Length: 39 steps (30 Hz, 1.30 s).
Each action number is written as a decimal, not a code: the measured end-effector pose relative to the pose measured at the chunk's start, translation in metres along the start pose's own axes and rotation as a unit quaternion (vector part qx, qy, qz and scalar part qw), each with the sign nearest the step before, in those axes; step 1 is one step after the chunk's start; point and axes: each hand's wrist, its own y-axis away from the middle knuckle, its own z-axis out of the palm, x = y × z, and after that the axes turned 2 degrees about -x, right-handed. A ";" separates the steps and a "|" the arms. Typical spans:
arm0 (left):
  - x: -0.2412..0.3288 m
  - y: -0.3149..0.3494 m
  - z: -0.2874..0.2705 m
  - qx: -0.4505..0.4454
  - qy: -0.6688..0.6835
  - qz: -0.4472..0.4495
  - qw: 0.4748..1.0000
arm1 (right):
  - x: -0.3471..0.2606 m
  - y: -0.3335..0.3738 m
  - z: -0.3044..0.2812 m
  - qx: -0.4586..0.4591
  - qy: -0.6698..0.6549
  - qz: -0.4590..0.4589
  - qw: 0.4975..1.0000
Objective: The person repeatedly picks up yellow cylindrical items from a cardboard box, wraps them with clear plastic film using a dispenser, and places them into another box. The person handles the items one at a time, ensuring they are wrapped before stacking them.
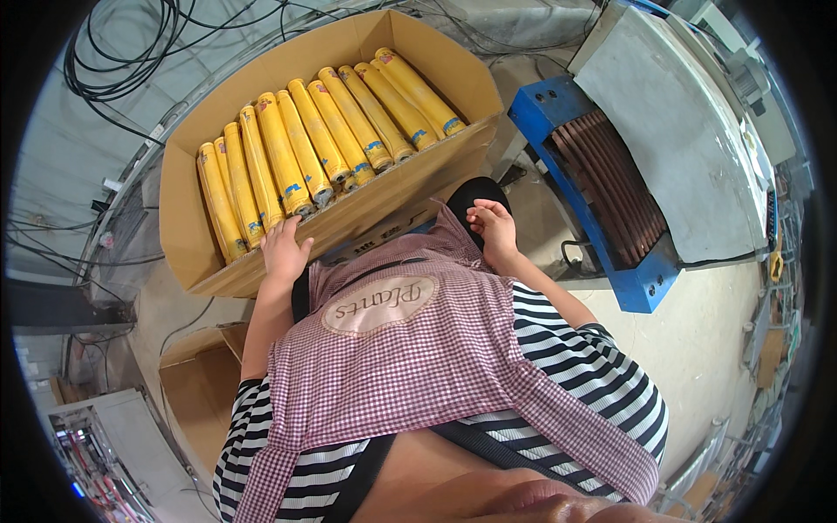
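A large cardboard box (436,161) stands in front of me with its flaps raised. Several long yellow tubes (277,148) lie side by side in it, with blue marks near their closer ends. My left hand (285,251) rests at the box's near edge beside the tube ends, fingers stretched and thumb apart. It grips no tube. Off the box's near right side, my right hand (494,228) hovers over my dark-clad knee. Its fingers are loosely curled and apart, with nothing visible in them.
On the right stands a blue-framed machine part (645,283) with brown ridged rollers (610,187), next to a grey-white cabinet (689,131). A second cardboard box (205,383) sits low at the left. Black cables (131,70) coil at the far left.
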 end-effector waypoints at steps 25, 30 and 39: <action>-0.004 -0.004 0.006 -0.012 -0.005 0.008 1.000 | -0.007 0.034 -0.120 0.227 -0.083 -0.046 0.969; -0.009 -0.006 0.009 -0.020 -0.011 0.000 1.000 | -0.059 0.017 -0.220 0.374 0.168 -0.310 0.858; -0.004 -0.008 0.003 -0.029 -0.019 0.006 0.999 | -0.183 -0.007 -0.226 0.394 0.513 0.016 0.762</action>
